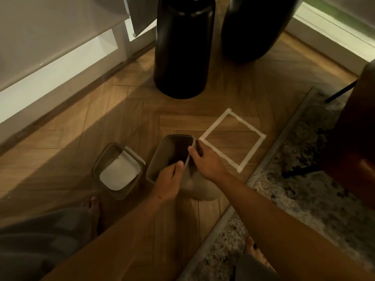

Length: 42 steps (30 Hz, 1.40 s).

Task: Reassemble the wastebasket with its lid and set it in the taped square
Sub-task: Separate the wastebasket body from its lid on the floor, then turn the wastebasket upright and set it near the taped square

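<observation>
A beige wastebasket (162,157) stands tilted on the wooden floor, its open mouth facing up and left, with no lid on it. My left hand (168,182) grips its near rim, thumb inside. My right hand (207,161) holds the far right rim, fingers curled over the edge. The lid (118,171), a brown frame with a white swing flap, lies flat on the floor just left of the basket. The taped square (233,138), outlined in pale tape, is on the floor right beside the basket's upper right and has nothing inside it.
Two tall black vases (182,47) (257,27) stand behind the square. A speckled rug (304,189) borders the right side, with a dark chair (355,138) on it. White cabinets (60,57) line the left wall. My bare feet (91,207) are near the bottom.
</observation>
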Each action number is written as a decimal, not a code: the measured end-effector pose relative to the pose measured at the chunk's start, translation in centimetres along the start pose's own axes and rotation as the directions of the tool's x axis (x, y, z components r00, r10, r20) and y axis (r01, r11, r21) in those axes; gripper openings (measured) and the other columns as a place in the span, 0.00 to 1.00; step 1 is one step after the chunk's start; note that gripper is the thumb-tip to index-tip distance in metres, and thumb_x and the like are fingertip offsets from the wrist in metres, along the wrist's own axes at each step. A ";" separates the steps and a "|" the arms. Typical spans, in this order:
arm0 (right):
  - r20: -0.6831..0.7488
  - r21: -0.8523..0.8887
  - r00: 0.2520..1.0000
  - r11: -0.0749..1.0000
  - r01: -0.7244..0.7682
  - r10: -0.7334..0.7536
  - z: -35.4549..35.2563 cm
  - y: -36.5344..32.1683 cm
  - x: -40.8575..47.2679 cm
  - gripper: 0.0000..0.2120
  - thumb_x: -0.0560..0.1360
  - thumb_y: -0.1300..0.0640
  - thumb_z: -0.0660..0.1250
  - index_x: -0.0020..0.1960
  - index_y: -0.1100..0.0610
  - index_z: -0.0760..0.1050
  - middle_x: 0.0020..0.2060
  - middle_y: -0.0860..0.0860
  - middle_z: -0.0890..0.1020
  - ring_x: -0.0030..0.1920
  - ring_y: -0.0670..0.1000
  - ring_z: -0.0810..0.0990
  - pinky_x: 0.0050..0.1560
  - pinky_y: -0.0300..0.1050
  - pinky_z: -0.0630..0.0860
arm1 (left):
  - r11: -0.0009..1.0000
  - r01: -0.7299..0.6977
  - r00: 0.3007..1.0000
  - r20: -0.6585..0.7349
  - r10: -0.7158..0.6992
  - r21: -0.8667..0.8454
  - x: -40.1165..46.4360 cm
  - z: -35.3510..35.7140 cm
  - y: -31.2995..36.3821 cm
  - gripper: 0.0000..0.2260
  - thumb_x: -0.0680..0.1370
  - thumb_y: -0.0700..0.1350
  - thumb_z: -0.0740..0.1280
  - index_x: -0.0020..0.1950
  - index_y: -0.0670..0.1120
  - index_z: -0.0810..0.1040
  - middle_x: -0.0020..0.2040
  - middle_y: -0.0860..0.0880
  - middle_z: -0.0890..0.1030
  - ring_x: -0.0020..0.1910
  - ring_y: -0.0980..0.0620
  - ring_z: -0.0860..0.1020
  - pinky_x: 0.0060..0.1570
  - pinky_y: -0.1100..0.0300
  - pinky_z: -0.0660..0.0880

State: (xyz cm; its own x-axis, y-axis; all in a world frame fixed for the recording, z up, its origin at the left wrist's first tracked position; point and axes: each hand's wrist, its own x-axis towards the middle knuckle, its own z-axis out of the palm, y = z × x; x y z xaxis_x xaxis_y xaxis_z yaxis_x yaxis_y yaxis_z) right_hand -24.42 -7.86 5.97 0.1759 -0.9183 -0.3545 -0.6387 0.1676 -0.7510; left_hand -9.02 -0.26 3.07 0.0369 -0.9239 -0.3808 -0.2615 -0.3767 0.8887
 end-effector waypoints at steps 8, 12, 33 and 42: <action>0.019 0.031 1.000 1.000 -0.004 0.003 -0.4 0.4 -0.9 0.24 0.85 0.35 0.56 0.76 0.44 0.71 0.66 0.47 0.82 0.65 0.49 0.80 0.61 0.49 0.79 | 0.985 -0.071 0.989 -0.116 0.090 0.157 3.7 -4.9 0.6 0.12 0.85 0.58 0.56 0.61 0.58 0.78 0.54 0.56 0.80 0.53 0.64 0.78 0.58 0.52 0.78; -0.027 0.049 1.000 0.999 0.005 -0.003 -0.8 1.1 -1.7 0.23 0.85 0.34 0.56 0.76 0.39 0.70 0.66 0.44 0.82 0.63 0.45 0.79 0.57 0.45 0.77 | 0.970 -0.003 0.999 -0.031 0.011 0.243 5.1 -6.8 -0.1 0.23 0.86 0.56 0.57 0.77 0.46 0.69 0.70 0.44 0.76 0.67 0.45 0.75 0.67 0.43 0.73; -0.105 0.274 0.994 0.962 0.003 0.027 -0.3 2.5 -4.4 0.23 0.90 0.44 0.50 0.83 0.47 0.65 0.71 0.40 0.77 0.69 0.34 0.74 0.65 0.28 0.69 | 0.993 0.055 0.992 0.110 -0.066 0.105 5.4 -6.3 -2.6 0.21 0.79 0.52 0.72 0.71 0.53 0.74 0.59 0.53 0.81 0.57 0.53 0.81 0.53 0.57 0.80; -0.132 0.438 0.989 0.899 0.000 0.065 0.3 1.3 -5.3 0.17 0.90 0.48 0.53 0.78 0.42 0.63 0.68 0.43 0.77 0.67 0.39 0.76 0.68 0.43 0.75 | 0.978 -0.051 0.984 0.179 0.014 0.200 5.6 -8.2 -0.5 0.27 0.76 0.57 0.72 0.74 0.63 0.68 0.57 0.61 0.79 0.57 0.57 0.79 0.54 0.56 0.78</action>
State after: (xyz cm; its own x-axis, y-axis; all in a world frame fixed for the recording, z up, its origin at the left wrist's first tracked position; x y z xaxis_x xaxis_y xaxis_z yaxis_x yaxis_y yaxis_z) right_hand -25.98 -2.62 6.70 0.0339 -0.9448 -0.3258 -0.2456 0.3081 -0.9191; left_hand -0.76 -5.76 2.56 -0.1397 -0.9025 -0.4074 -0.4509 -0.3083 0.8376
